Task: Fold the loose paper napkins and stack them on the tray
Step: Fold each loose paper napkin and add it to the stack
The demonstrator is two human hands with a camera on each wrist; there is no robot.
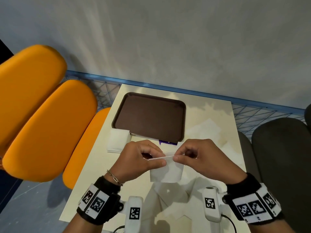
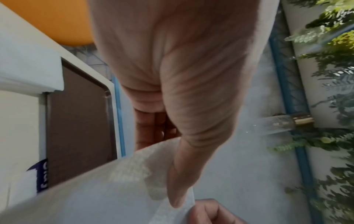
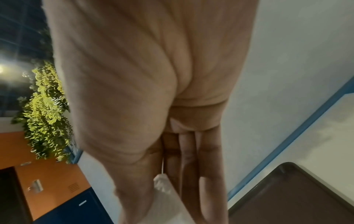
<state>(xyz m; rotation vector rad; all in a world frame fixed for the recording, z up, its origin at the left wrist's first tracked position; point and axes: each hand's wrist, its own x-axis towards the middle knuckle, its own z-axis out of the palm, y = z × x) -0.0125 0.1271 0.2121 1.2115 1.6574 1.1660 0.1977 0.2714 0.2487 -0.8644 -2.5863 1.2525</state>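
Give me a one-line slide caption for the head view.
Both hands, left hand and right hand, pinch a white napkin above the table; brown tray empty.

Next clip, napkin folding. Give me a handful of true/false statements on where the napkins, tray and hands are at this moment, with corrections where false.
1. Both hands pinch the same napkin. True: the left hand and right hand each hold the top edge of one white napkin.
2. Folded napkins are already stacked on the tray. False: the brown tray shows no napkins on it.
3. A stack of white napkins lies on the table just off the tray's near left corner. True.
4. The held napkin lies flat on the table. False: its top edge is lifted between the fingers and it hangs down.
5. The tray stands on an orange seat. False: it is on the pale table.
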